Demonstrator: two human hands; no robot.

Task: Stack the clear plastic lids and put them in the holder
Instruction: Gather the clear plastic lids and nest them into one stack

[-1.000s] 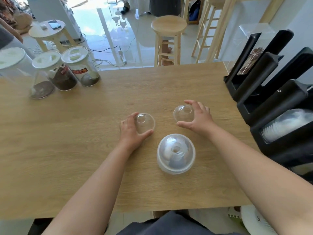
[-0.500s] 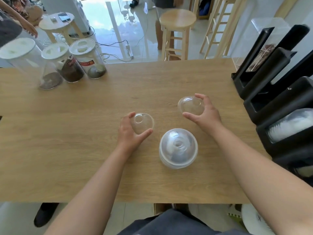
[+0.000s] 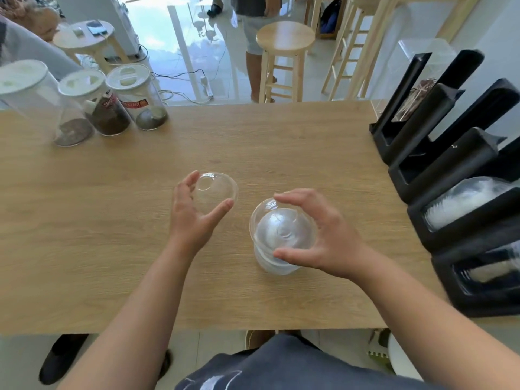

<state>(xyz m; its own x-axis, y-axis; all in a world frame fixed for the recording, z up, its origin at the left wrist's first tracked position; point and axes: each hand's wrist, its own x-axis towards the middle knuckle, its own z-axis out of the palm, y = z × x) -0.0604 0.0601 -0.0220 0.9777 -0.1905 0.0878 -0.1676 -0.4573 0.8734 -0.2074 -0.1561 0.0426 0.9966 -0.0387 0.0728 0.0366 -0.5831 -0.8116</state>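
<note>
Carrying its clear dome lid (image 3: 267, 211) from the far side of the table (image 3: 84, 235), the right hand (image 3: 329, 235) has come over the stack of lids (image 3: 281, 249) since half a second ago, and the lid now sits tilted on top of that stack. This hand is half open, with its fingertips and thumb around lid and stack. The left hand (image 3: 194, 218) still pinches another dome lid (image 3: 216, 190) between thumb and fingers, just left of the stack, while the black holder (image 3: 450, 170) stands well apart on the right.

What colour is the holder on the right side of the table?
Black, matte all over. The holder shows clearly in the head view, the only view here.
</note>
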